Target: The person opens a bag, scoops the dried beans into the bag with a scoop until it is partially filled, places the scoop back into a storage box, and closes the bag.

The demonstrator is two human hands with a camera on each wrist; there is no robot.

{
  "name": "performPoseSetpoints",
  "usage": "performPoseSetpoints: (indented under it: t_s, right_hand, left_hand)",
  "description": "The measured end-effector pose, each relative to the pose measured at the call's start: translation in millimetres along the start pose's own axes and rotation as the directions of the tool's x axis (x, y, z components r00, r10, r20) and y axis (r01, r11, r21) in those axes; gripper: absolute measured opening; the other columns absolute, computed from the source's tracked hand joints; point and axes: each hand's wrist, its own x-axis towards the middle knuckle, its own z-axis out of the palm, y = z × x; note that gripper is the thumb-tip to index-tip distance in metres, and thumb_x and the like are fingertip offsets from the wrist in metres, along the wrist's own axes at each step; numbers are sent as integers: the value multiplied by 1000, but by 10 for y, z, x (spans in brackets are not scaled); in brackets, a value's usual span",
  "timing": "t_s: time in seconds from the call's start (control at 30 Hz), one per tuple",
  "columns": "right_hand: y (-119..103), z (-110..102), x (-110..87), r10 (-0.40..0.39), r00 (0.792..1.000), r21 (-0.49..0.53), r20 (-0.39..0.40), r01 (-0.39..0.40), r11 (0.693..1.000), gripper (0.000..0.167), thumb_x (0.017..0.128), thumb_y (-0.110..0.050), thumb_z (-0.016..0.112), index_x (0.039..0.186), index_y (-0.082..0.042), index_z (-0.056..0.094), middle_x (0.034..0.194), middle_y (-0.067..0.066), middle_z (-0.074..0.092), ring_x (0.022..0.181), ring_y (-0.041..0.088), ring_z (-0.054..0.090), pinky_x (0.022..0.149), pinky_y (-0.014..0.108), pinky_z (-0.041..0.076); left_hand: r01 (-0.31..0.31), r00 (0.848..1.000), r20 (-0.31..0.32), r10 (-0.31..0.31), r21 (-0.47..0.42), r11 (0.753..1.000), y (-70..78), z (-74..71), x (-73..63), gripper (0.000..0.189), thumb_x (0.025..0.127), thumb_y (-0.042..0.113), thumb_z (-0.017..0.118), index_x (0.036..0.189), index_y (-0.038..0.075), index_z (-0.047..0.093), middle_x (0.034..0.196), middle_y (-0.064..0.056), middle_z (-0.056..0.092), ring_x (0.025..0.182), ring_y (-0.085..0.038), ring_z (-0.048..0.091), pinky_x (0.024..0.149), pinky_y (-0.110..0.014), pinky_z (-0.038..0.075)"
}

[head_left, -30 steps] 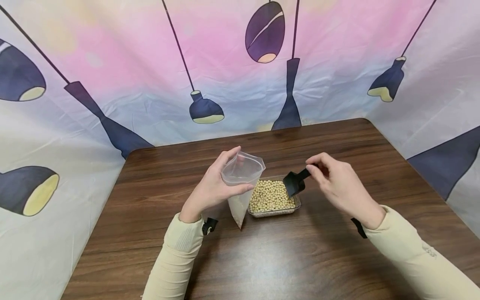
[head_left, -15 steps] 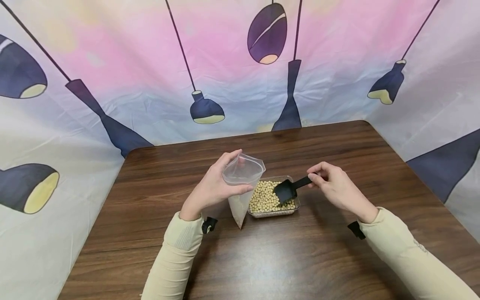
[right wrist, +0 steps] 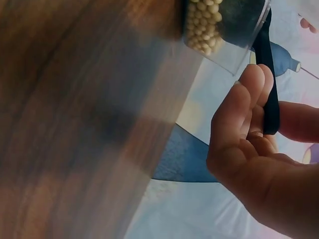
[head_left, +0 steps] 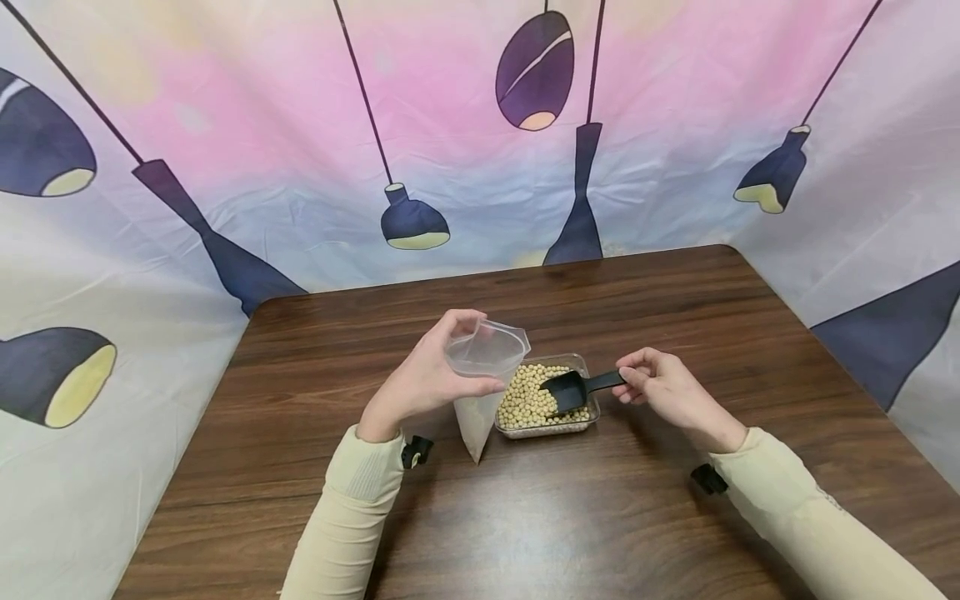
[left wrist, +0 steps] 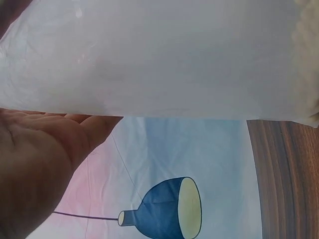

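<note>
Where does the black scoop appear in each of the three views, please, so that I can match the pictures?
Head: the black scoop is just right of and below centre, its blade among the pale beans.
Left wrist: not in this picture.
Right wrist: upper right, its handle held by the right hand.
Shared landmark: the brown wooden table, in all three.

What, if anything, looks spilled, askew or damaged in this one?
Nothing stands out. The pale beans sit inside the clear container, with no spill visible on the table. The left hand holds the bag with its mouth open; the right hand holds the black scoop at the beans. I see no damage.
</note>
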Motion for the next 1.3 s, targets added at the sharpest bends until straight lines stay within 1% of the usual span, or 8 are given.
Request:
performPoseSetpoints:
  t_s: [0.13,0.23,0.4,0.5,0.67,0.87,1.23,1.3]
  right_hand:
    - [29,4,11,31,999,45,-9,-31,998,27,102,-5,44,122,13,47,98,23,67,84,22,66,79,40,54]
    - [49,-2,19,42,999,66,-26,-41,997,28,103,-5,43,124,14,46,100,25,66,86,24,66,80,41,53]
    - [105,48,45,38,999,75,-31,-36,997,25,102,-3,42,120,13,47,96,22,68,82,21,66,77,40,54]
    - [123,78,52,39,999,83,-16,-38,996,24,102,-3,42,119,13,47,95,21,68,81,19,65,77,39,54]
    - [117,38,59,24,999,90,-34,-21,996,27,103,-3,41,122,15,46,97,23,67,82,20,66,77,39,53]
    - [106,-33,57,36,998,124,-57,-29,992,29,104,-6,38,124,15,44,102,26,64,86,21,65,80,38,53]
    - [-21,-194,-8,5,996,221,-87,14,975,32,106,-14,36,125,12,41,93,9,63,83,12,62,78,29,51]
    - [-60,-225,-21,-12,996,261,-91,35,965,32,106,-16,37,124,11,41,92,7,62,83,12,62,76,27,51]
  left_hand:
    - [19,1000,11,-19,-17,1000,12,-7,-11,80,67,23,91,132,14,45,125,-7,59,114,-27,56,93,-48,46]
    - [27,1000,17,-27,-45,999,24,-3,-18,82,68,19,91,134,11,44,127,-9,59,114,-29,56,94,-50,45]
    - [54,998,28,-52,-67,996,248,-4,-53,80,70,7,88,135,0,42,128,-18,57,119,-37,52,97,-55,41]
    - [61,998,30,-60,-53,997,366,-17,-71,78,71,5,86,135,-2,41,127,-21,57,123,-38,49,101,-55,39]
    - [69,997,26,-68,-23,997,392,-22,-66,82,72,7,87,138,1,39,128,-20,58,128,-33,47,106,-51,35]
    - [79,997,22,-79,11,997,437,-25,-75,83,72,8,86,140,0,39,128,-19,58,130,-32,46,106,-50,35]
    - [57,998,26,-56,-32,998,410,-24,-73,81,72,5,86,139,1,40,127,-22,57,128,-33,48,104,-53,36]
    - [54,998,25,-54,-36,998,407,-25,-73,81,72,4,86,138,1,39,126,-22,58,127,-33,48,104,-53,36]
